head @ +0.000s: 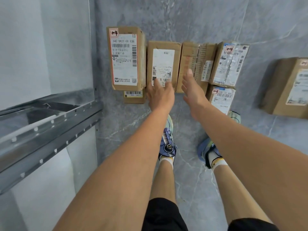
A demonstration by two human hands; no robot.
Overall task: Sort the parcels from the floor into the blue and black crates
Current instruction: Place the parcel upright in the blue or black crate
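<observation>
From the head camera I look straight down my two bare arms at a row of cardboard parcels lying on the grey floor (191,172). My left hand (160,95) is spread flat, fingers wide, over the near end of the middle parcel (164,64), the one with the white label facing up; its grip is wide and holds nothing, and I cannot tell whether the fingertips already touch the cardboard. My right hand (193,92) is open too, palm turned inward, just beside that parcel's right edge and in front of the taped parcel (196,64), also empty.

I judge the step in hand to be picking up the middle parcel with both hands. It sits tight between the tall parcel (126,57) on its left and the taped one on its right, so to do it well I would press one palm against each long side, or tip up the near end first, then lift straight up so the neighbours stay put. The label is worth reading before carrying it off, since it should decide the crate.

Neither the blue nor the black crate shows here; only a metal shelf frame (50,124) stands to my left
</observation>
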